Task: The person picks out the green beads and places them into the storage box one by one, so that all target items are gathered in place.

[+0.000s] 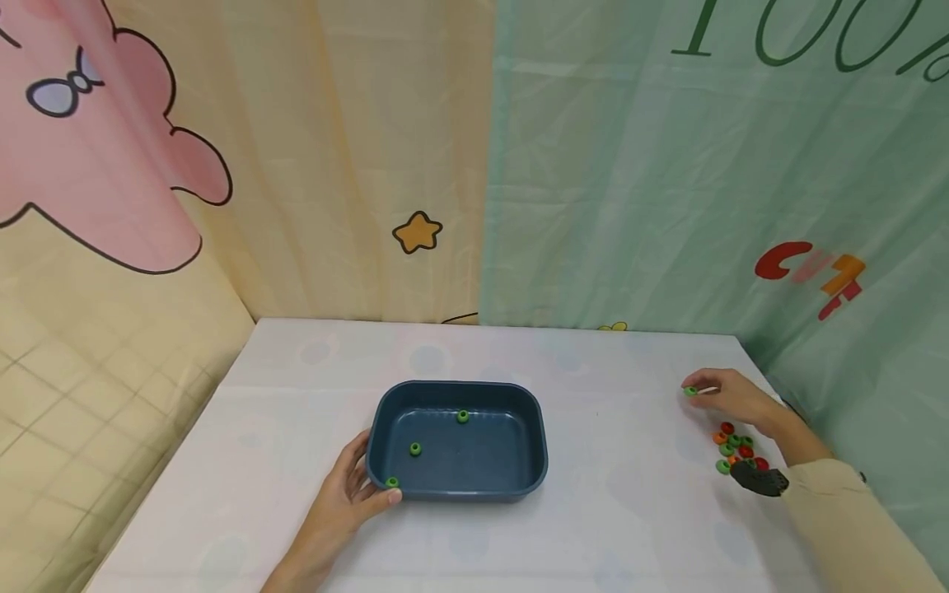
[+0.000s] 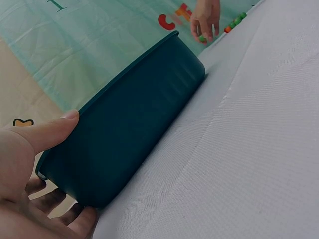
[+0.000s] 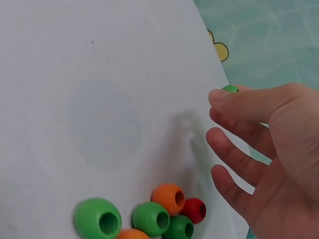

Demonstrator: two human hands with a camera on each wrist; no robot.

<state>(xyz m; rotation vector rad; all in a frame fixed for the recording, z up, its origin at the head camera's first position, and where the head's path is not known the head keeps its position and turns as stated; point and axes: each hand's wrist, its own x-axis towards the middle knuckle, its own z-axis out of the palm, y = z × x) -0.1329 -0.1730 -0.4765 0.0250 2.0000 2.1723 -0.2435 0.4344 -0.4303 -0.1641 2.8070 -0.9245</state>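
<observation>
Head view: we see the right hand [image 1: 730, 395] pinching 1 green bead [image 1: 690, 390] between thumb and index fingertips; the right wrist view shows its other fingers spread apart. From that bead, the blue tray [image 1: 482, 457] lies well to the left and nearer us, its long axis running left to right. The left hand [image 1: 344, 497] is closer, gripping the tray's near left corner; 3 green beads [image 1: 416, 449] lie inside. Mixed beads [image 1: 745, 451] cluster on the right hand's near side.
</observation>
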